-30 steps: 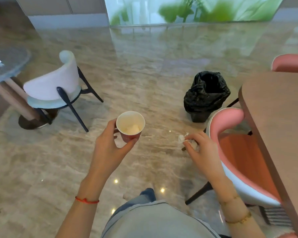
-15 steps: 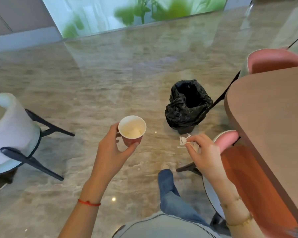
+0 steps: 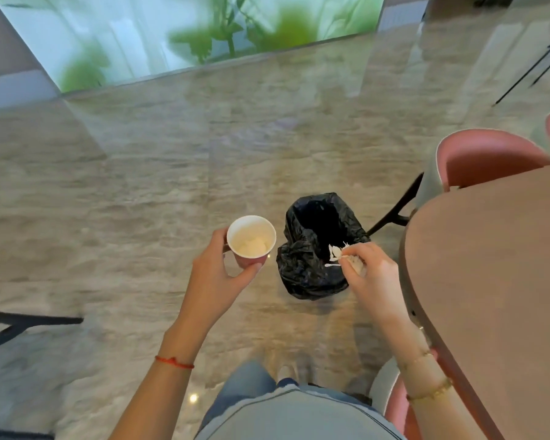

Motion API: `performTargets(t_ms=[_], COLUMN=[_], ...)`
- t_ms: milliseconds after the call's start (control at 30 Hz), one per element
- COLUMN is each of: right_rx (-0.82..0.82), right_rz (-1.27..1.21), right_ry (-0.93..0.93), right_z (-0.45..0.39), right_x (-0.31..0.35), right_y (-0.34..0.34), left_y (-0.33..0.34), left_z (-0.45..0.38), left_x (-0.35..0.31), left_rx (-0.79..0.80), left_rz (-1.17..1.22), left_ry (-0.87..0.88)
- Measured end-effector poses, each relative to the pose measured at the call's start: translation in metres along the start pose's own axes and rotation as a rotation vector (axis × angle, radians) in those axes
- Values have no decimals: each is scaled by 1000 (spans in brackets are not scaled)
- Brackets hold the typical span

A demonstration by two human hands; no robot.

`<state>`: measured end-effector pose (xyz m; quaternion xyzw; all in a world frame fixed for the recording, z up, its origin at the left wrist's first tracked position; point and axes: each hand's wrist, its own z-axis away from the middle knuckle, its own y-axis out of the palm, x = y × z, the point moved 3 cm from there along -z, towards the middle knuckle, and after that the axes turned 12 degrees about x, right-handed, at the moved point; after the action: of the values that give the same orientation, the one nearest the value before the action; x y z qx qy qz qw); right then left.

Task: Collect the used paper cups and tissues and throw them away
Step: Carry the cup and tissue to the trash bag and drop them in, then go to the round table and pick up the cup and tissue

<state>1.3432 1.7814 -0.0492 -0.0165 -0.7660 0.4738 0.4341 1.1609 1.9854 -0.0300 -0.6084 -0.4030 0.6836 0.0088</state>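
Note:
My left hand [image 3: 215,277] grips a pink paper cup [image 3: 251,241] upright, with a crumpled white tissue lying inside it. The cup hangs just left of a small bin lined with a black bag [image 3: 315,249] that stands on the marble floor. My right hand [image 3: 370,277] pinches a crumpled white tissue [image 3: 338,254] over the bin's right rim. The bin's mouth is dark and I cannot see what lies in it.
A brown table [image 3: 496,281] fills the right side, close to my right arm. Pink chairs [image 3: 486,160] stand behind it and one sits under its near edge. Dark legs of another chair [image 3: 19,323] show at the far left. A glass wall runs along the back.
I have walked closer to the bin; it now sits directly under my hands. My right hand with the tissue has come over the bin's rim. The white chair has slid out of view left.

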Motion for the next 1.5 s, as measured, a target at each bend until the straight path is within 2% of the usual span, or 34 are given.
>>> performTargets(t_ms=[200, 633, 800, 900, 967, 1133, 1233, 1367, 1500], right_rx=[-4, 127, 228, 344, 367, 297, 229, 163, 147], right_rz=[-22, -60, -142, -188, -209, -180, -93, -2, 37], right_ry=[147, 512, 667, 738, 767, 716, 584, 380, 292], right_z=[-87, -269, -317, -325, -325, -332, -340, -341, -324], right_x=[-55, -186, -225, -243, -250, -249, -229, -193, -168], right_y=[3, 60, 84, 98, 98, 74, 49, 17, -1], left_y=[32, 137, 173, 187, 190, 172, 144, 98, 61], left_z=[-126, -396, -455, -467, -470, -470, -465, -444, -404], left_x=[13, 84, 113, 131, 137, 133, 117, 91, 70], left_rx=[111, 365, 547, 673, 700, 636, 572, 426, 266], left_rz=[-17, 17, 24, 50, 28, -77, -161, -221, -221], left_ry=[6, -58, -154, -240, -259, -193, -111, -41, -14])
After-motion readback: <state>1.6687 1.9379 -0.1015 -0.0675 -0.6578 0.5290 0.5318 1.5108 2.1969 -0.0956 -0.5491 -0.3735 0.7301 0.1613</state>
